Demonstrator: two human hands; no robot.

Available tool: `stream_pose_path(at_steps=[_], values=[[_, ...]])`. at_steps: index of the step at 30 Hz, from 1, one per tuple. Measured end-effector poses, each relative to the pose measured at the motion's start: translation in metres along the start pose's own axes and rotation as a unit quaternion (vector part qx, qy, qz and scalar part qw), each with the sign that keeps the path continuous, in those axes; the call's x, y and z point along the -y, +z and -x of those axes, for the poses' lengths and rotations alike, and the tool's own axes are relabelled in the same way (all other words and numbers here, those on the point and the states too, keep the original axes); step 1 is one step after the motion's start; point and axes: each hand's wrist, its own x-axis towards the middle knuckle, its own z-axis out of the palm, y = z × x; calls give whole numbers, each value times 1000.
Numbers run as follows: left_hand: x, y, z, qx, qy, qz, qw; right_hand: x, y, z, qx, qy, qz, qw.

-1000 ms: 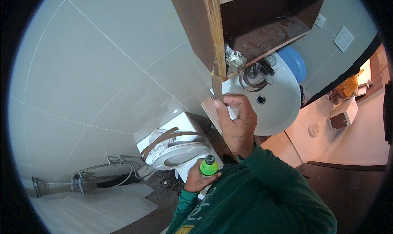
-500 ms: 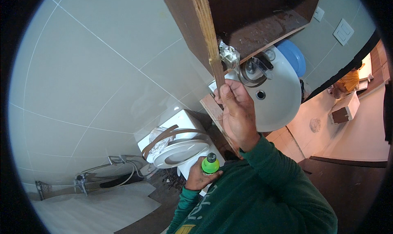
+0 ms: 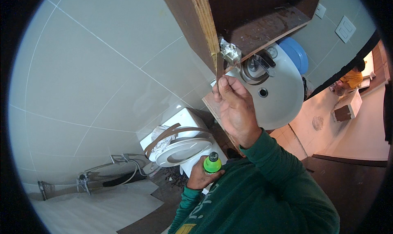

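Observation:
My right hand (image 3: pixel 238 111) pinches a thin brown strip (image 3: pixel 220 64) between thumb and fingers. This strip lies along the lower end of the raw wooden front edge (image 3: pixel 203 19) of a brown cabinet (image 3: pixel 180 12). Crumpled clear plastic or foil (image 3: pixel 230 53) sits beside it at the cabinet's lower corner. Lower down, close to my body, my left hand (image 3: pixel 197 177) is wrapped round a bright green bottle (image 3: pixel 212 165) with a dark cap. More brown strip (image 3: pixel 161 139) curves loosely over the toilet.
A white washbasin (image 3: pixel 282 105) with a dark tap (image 3: pixel 264 62) stands right of my right hand, a blue basin (image 3: pixel 295 53) behind it. The toilet (image 3: pixel 190 152) is left of centre; a shower hose (image 3: pixel 135 168) hangs farther left. Another person (image 3: pixel 352 78) in yellow is at far right.
My right hand has moved slightly up along the brown strip, with less of it showing above the fingers. My left hand still holds the green bottle. The view has shifted a little.

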Motion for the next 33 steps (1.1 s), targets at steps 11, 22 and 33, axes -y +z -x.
stream_pose_path(at_steps=[11,22,33], values=[[-2,-2,-2,-3,27,-24,999,-23,-21,32,-23,-65,155,985],[1,-1,-3,-2,24,-25,999,23,23,24,-50,-111,211,970],[-5,-1,-2,-2,6,-19,1000,13,-14,25,-48,-118,237,963]])
